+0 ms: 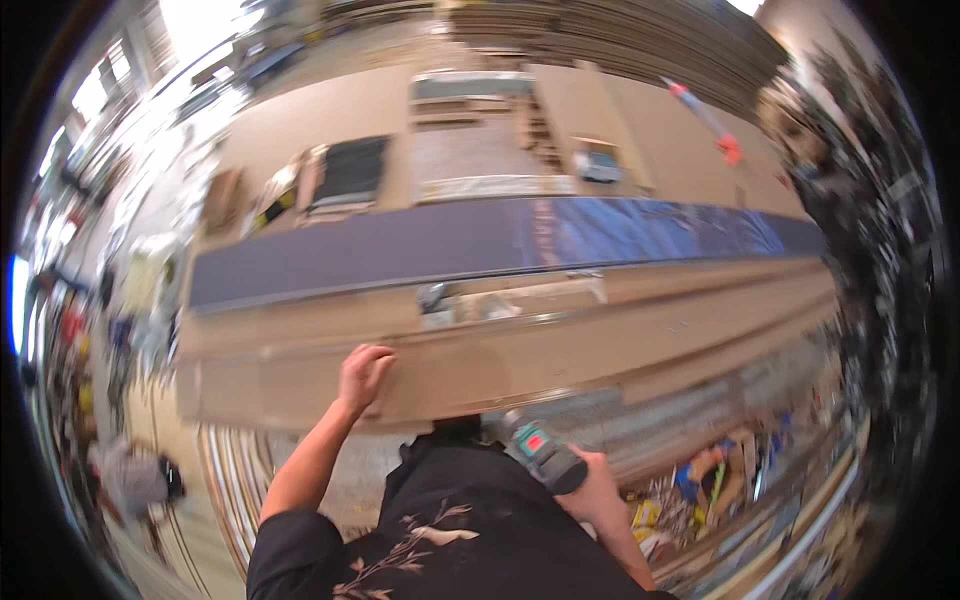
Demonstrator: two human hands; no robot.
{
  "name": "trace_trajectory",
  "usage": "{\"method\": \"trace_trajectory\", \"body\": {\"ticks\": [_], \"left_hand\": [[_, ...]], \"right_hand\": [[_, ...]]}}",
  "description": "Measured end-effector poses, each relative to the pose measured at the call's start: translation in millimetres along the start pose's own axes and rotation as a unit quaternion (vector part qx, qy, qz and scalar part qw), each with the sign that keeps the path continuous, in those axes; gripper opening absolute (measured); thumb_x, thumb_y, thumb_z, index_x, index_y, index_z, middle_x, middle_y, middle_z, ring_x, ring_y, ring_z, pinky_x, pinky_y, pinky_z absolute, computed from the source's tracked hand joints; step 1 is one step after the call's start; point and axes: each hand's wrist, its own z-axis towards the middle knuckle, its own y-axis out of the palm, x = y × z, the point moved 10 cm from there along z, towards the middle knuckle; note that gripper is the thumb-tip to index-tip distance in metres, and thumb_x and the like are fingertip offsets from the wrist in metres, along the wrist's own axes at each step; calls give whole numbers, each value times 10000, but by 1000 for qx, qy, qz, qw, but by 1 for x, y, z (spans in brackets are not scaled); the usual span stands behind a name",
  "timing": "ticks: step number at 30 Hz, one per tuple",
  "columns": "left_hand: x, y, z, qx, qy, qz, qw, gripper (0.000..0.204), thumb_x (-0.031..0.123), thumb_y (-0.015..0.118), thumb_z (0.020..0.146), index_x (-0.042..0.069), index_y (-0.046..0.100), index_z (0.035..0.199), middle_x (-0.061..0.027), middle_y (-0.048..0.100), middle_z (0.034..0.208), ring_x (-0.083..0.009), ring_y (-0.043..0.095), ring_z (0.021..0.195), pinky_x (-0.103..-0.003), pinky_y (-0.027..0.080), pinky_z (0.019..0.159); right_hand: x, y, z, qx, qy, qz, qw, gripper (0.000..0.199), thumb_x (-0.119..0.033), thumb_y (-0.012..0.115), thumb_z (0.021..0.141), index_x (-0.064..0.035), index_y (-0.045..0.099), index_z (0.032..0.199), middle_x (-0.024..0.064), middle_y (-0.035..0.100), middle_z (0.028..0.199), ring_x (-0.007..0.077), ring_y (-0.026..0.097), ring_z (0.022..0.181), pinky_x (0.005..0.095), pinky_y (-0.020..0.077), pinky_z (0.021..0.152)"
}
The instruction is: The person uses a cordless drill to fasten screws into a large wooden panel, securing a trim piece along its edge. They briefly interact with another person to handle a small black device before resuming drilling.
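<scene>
My right hand (598, 492) is wrapped round a green and black cordless drill (541, 448), held low beside my body at the near edge of a long brown cardboard-like panel (470, 365). Over the left part of that panel, my left hand (366, 377) has its fingers curled together; whether something small is between them is hidden. Beyond the panel lies a long dark board (380, 248), partly covered by a blue, shiny film (640, 230) on its right half. The picture is smeared by motion.
Farther back on the worktable are a dark square piece (350, 172), a small box (598, 163) and a red-tipped tube-like tool (705, 118). Stacked boards (610, 40) stand behind. Below right, a shelf holds a jumble of coloured items (705, 480). Dark hanging clutter (860, 210) lines the right.
</scene>
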Motion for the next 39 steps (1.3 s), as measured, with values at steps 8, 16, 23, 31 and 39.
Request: {"method": "trace_trajectory", "body": {"ticks": [8,16,23,31,39], "left_hand": [[90,137,208,-34,72,-126,989,93,95,731,929,16,737,977,-104,723,865,-234,668,778,-348,540,739],[143,307,363,-88,123,-172,973,157,149,729,933,18,752,1016,-149,748,896,-258,711,812,-365,562,771],[280,457,276,-263,197,-214,920,156,118,735,861,21,752,982,-155,751,941,-323,715,880,-403,576,811],[348,574,157,-236,309,-70,919,194,217,784,795,108,726,944,-60,635,983,-271,582,1044,-427,453,943],[350,585,146,-196,231,37,952,125,178,763,827,153,748,949,13,662,986,-247,581,1051,-420,407,958]], "right_hand": [[21,-4,-29,55,43,-28,997,612,-134,839,700,-50,637,1271,232,724,962,417,716,917,457,573,789],[25,-28,-31,80,70,-22,994,571,-176,823,747,-72,634,1275,178,734,1026,403,715,953,465,585,816],[62,-75,-48,154,122,-10,981,555,-145,822,743,-76,637,1262,144,735,1065,380,715,966,443,587,831],[143,-161,-70,130,76,-4,989,593,-170,837,736,-54,627,1278,160,731,1114,369,714,1007,433,584,870],[244,-277,-115,139,56,31,988,559,-140,824,733,-19,661,1253,185,732,1098,368,725,998,413,578,868]]}}
